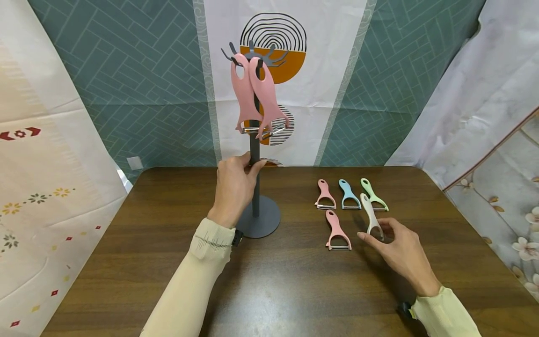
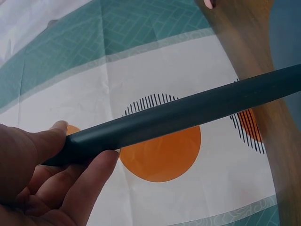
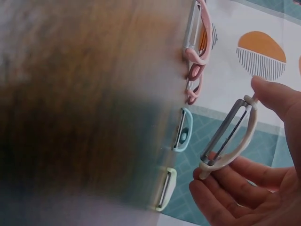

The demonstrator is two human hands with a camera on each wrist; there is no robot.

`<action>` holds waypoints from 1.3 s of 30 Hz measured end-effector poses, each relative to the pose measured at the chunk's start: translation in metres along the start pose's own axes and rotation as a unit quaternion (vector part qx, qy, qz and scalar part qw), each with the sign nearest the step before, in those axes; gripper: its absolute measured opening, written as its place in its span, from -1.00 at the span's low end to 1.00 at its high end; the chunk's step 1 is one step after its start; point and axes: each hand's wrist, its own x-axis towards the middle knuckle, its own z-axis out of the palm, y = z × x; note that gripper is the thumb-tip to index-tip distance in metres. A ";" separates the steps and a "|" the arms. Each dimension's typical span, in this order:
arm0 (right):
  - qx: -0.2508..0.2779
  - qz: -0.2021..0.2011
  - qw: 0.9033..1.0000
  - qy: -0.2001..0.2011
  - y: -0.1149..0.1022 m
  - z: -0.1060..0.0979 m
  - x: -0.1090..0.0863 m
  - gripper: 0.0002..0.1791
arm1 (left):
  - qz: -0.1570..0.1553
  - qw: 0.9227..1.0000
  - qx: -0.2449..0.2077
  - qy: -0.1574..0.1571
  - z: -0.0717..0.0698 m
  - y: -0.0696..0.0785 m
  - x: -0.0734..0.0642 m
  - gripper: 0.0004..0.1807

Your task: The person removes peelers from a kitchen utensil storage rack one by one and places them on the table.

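Observation:
My left hand [image 1: 235, 189] grips the pole of a dark grey stand [image 1: 255, 157] with thumb and fingers. In the left wrist view the pole [image 2: 178, 113] slants across, held at its near end by the fingertips. Two pink peelers [image 1: 243, 91] hang by their handle holes from hooks at the stand's top. Off the table, my right hand [image 1: 400, 248] pinches a white peeler [image 1: 368, 210] at its blade end, handle pointing up and away. The right wrist view shows this white peeler [image 3: 249, 129] between thumb and fingers, blade facing the camera.
On the wooden table [image 1: 269, 285] lie a pink peeler [image 1: 324, 189], a blue peeler [image 1: 346, 189] and a green peeler [image 1: 367, 187] in a row. Another pink peeler [image 1: 334, 224] lies in front of them. Patterned curtain cloth [image 1: 156, 79] hangs behind.

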 end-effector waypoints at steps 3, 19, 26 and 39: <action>-0.007 0.004 1.000 -0.007 0.002 0.000 0.000 -0.25 | 0.000 1.000 0.003 0.000 0.000 0.000 0.000 -0.74; -0.032 0.004 0.998 -0.048 0.005 -0.001 -0.006 -0.26 | 0.001 1.000 0.010 0.008 0.001 0.001 0.002 -0.76; -0.048 0.014 0.997 -0.064 0.006 0.001 -0.009 -0.25 | 0.003 1.000 0.008 0.006 0.001 -0.002 0.002 -0.78; -0.063 0.035 0.994 -0.079 0.005 0.002 -0.010 -0.20 | 0.005 1.000 0.010 -0.007 0.000 -0.002 0.002 -0.76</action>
